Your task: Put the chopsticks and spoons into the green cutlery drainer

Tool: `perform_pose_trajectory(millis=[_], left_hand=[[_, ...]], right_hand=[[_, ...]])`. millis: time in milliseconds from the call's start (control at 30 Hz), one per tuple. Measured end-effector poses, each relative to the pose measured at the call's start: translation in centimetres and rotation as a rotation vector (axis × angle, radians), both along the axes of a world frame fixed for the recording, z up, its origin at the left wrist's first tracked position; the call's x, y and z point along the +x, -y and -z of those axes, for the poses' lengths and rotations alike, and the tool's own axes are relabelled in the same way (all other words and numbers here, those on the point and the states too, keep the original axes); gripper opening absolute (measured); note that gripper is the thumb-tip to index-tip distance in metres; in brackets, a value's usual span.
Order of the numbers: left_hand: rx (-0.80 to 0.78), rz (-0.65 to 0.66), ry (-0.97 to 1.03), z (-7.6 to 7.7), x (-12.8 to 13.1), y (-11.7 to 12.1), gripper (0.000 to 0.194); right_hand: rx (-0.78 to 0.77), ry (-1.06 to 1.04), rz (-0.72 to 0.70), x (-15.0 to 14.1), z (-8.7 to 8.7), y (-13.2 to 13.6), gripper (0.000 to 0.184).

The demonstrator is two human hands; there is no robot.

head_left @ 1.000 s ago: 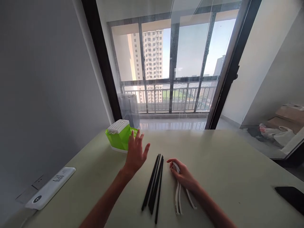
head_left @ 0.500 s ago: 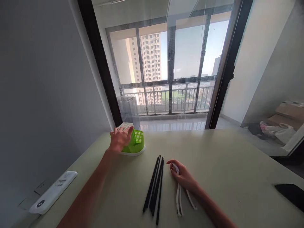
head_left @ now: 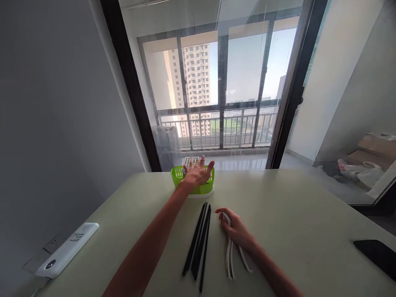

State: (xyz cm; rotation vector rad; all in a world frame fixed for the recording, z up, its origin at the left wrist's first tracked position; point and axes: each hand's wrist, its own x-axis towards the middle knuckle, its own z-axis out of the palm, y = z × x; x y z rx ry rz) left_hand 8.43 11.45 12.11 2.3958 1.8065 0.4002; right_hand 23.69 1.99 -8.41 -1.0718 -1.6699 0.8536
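A green plastic basket with openwork sides and a white base stands at the far middle of the table. A white slotted panel shows at its back. Over the basket, my left hand is open with its fingers spread; its palm hides part of the inside. My right hand is closed around several slim white strips, whose curved ends rest toward me; their exact kind is not clear. Left of that hand lies a loose bunch of black chopsticks, pointing away from me.
A white power strip lies along the table's left edge by the wall. A black flat object lies at the right edge. Beyond the table is a glass door, with bags and cartons on the floor to the right.
The green basket has moved to the right with my left hand, to the table's far middle. My left fingers are now spread above it. My right hand stays on the white strips.
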Motion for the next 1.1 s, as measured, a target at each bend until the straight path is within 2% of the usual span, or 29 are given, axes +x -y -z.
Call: perform_pose_trajectory(millis=[100,167,300,400,567,867,1000,1100], left_hand=[[0.055,0.09,0.057,-0.4,-0.6,0.5,0.081],[0.124,0.086,0.064,0.0,-1.7,0.7,0.077],[0.078,0.042,0.069,1.9,-4.1,0.0,0.072],[0.05,0.092,0.105,3.5,-4.7,-0.6,0.072],[0.123,0.175,0.172,4.9,-3.0,-0.7,0.071],[0.144,0.282,0.174,5.5,1.8,0.8,0.069],[0.342,0.272,0.233,5.7,2.2,2.1,0.057],[0.52,0.231,0.404,5.8,1.0,2.9,0.043]], right_hand=[[0.019,0.002,0.007,0.0,0.5,-0.3,0.033],[0.03,0.005,0.013,0.0,0.7,-0.5,0.032],[0.048,0.013,0.013,-0.1,0.7,-0.5,0.031],[0.054,0.02,0.006,0.0,0.5,-0.5,0.029],[0.059,0.027,0.02,0.0,0.6,-0.6,0.031],[0.099,0.058,0.038,0.1,0.9,-0.5,0.032],[0.109,0.068,0.028,0.1,0.9,-0.2,0.031],[0.109,0.069,0.021,0.0,0.9,0.1,0.03]])
